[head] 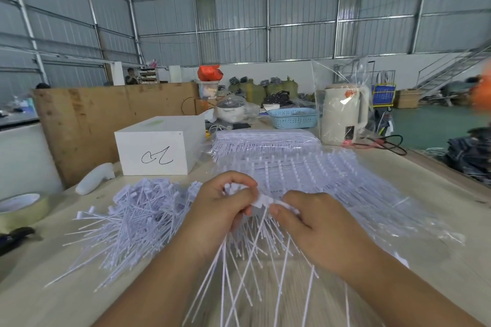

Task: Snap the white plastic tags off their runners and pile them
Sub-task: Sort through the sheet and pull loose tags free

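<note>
Both grips clamp one runner: left hand, right hand. Twist near the tag heads, then drop tags on pile left of them.

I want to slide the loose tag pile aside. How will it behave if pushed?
The loose tag pile would probably scatter, not slide whole: its strips lie crisscrossed and unbound. Each looks thin and light, so likely bendy. On the smooth table, stray ones may skid off.
</note>
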Motion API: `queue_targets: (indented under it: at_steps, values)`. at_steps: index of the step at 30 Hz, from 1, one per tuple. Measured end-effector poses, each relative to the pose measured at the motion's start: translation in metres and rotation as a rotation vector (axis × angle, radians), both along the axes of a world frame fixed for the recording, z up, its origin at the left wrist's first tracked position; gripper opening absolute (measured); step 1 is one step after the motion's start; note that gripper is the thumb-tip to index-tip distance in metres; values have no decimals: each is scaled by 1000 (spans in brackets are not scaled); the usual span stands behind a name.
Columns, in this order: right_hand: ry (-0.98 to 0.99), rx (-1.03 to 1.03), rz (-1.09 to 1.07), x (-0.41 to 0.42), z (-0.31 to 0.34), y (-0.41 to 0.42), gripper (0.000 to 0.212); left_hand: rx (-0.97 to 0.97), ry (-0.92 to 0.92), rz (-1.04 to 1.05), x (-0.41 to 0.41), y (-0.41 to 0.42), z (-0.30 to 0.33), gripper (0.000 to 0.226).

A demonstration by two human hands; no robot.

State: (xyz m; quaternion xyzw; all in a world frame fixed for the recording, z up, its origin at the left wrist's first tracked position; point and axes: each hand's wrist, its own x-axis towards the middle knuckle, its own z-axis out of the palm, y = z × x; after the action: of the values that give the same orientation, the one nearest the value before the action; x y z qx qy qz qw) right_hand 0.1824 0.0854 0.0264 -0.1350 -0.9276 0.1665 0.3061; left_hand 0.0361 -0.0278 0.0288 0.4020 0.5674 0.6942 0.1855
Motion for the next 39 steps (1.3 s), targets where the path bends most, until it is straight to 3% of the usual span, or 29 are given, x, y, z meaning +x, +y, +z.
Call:
queue_targets:
  at_steps: [7, 21, 28, 34, 39]
  values:
    - [67, -129, 83, 0, 1, 9, 37, -33, -1, -71, -1, 2, -4, 18]
    - [3, -116, 126, 1, -1, 10, 44, -81, 105, -111, 6, -4, 1, 15]
    - [16, -94, 72, -1, -4, 11, 36, -154, 178, -108, 6, -4, 2, 12]
    - [77, -86, 94, -2, -4, 6, 37, -99, 26, -60, 9, 0, 2, 18]
    - [111, 117, 38, -1, 3, -2, 35, -100, -219, -31, 12, 6, 1, 21]
